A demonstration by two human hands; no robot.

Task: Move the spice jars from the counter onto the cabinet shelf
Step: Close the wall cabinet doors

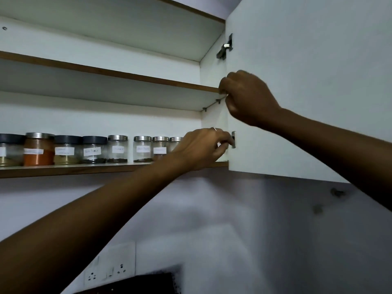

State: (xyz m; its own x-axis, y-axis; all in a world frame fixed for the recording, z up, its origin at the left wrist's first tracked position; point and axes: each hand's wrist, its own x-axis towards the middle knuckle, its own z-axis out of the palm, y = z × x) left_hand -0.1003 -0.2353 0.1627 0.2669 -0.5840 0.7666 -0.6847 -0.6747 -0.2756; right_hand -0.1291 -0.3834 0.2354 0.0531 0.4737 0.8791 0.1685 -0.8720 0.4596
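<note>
1. Head view: spice jars [118, 149] stand in a row on the lowest cabinet shelf [84, 169].
2. Left hand [203, 145], fingers curled at the lower hinge [233, 139]; whether it grips cannot be told.
3. Right hand [246, 98], curled at the door [307, 81] edge: swing the door slowly, fingers kept out of the hinge gap.

White cabinet door [297, 92]; brown-edged shelf [63, 171]; orange jar [38, 150].

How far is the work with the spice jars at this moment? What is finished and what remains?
Done: a row of labelled spice jars stands on the lower cabinet shelf. In hand: no jar; the left hand is at the lower hinge and the right hand at the hinge-side edge of the open cabinet door. Left: the counter is out of view, so I cannot tell whether jars remain there.
</note>
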